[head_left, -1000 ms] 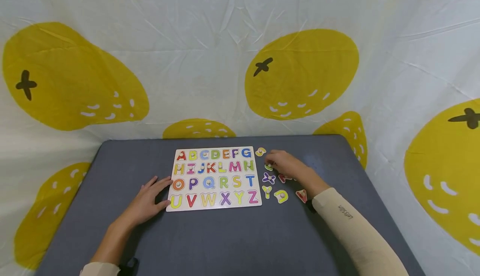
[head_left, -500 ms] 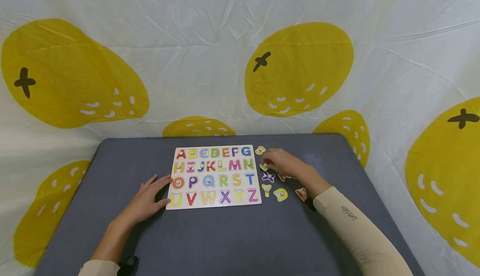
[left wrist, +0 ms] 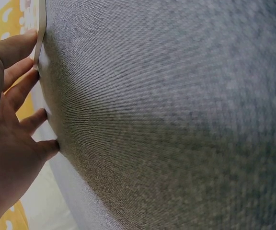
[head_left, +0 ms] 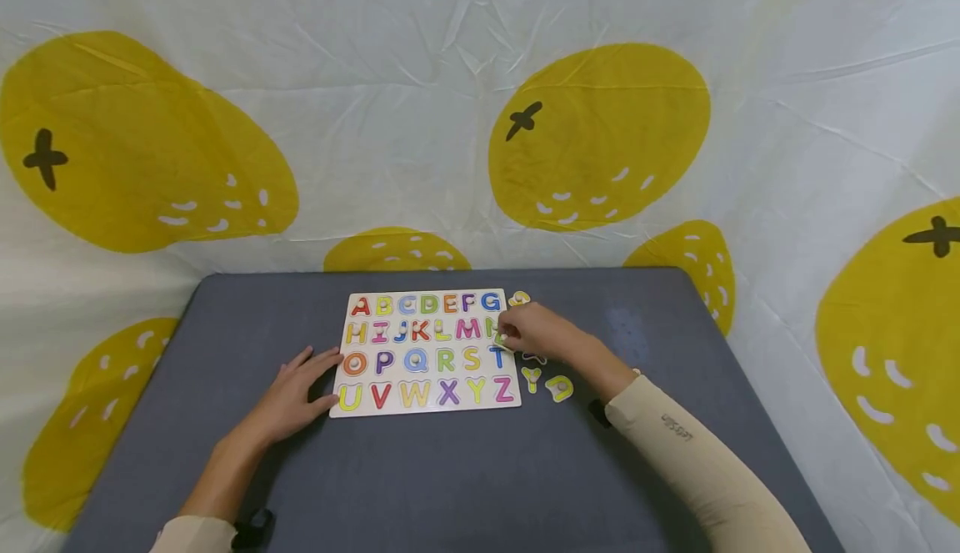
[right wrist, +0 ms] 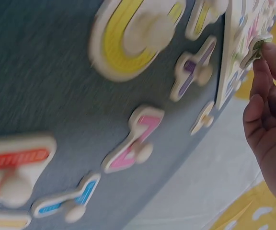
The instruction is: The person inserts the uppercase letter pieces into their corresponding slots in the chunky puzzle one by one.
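Note:
On the dark table lies a white alphabet puzzle board point(head_left: 431, 376), knobbed letters filling its upper rows. My left hand point(head_left: 296, 394) touches the board's left edge with spread fingers; in the left wrist view its fingertips point(left wrist: 42, 115) rest along the table and board edge. Over the board's right side, my right hand point(head_left: 538, 329) pinches a green letter piece point(right wrist: 254, 50) between thumb and fingers, close above the T and N area. The piece's letter is partly covered by the fingers. Slots such as R, S, T and the bottom row show printed letters without knobs.
Loose knobbed letters lie right of the board: a yellow U point(head_left: 558, 388), a yellow Y point(head_left: 531, 379), a purple X point(right wrist: 189, 69), a pink Z point(right wrist: 133, 139), a red V point(right wrist: 13, 158) and a blue T point(right wrist: 68, 199). A lemon-print curtain point(head_left: 405, 161) hangs behind the table.
My right hand has lifted the green letter piece from among the loose letters and carried it left, over the board's right edge. The left hand stays in place.

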The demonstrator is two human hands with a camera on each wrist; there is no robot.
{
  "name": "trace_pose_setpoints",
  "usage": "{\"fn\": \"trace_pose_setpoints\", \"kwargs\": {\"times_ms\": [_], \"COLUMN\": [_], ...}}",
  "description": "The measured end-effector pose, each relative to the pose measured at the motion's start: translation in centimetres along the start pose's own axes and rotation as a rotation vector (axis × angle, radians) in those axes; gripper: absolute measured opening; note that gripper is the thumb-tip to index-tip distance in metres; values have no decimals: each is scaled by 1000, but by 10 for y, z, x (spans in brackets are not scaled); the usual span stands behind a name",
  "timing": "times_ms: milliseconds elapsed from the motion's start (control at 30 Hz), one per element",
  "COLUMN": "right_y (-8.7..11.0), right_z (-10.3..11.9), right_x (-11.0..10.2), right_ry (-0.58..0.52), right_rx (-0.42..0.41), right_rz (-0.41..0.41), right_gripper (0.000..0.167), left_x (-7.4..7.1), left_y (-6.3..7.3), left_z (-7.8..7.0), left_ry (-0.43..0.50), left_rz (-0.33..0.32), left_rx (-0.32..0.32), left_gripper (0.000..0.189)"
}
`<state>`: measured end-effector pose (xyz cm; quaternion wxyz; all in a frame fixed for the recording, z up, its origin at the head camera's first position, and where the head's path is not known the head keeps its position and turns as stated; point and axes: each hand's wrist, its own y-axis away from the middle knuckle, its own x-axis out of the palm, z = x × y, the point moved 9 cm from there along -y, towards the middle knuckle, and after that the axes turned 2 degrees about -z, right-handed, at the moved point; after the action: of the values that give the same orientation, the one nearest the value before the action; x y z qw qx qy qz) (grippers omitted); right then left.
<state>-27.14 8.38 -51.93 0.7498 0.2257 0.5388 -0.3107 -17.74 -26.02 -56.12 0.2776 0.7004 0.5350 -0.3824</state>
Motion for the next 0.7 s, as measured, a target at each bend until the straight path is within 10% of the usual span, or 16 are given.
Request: {"fn": "trace_pose_setpoints", "kwargs": {"times_ms": [700], "right_y": [-49], "right_z": [55], "right_x": [35], "right_ry": [-39], "right_rx": [64], "right_rz": [45], "right_gripper": [18], "left_x": [-1], "left_y": [-1], "left_z": [2], "left_ry": [8], "left_rz": [9], "left_rx": [-6], "left_gripper": [66]}}
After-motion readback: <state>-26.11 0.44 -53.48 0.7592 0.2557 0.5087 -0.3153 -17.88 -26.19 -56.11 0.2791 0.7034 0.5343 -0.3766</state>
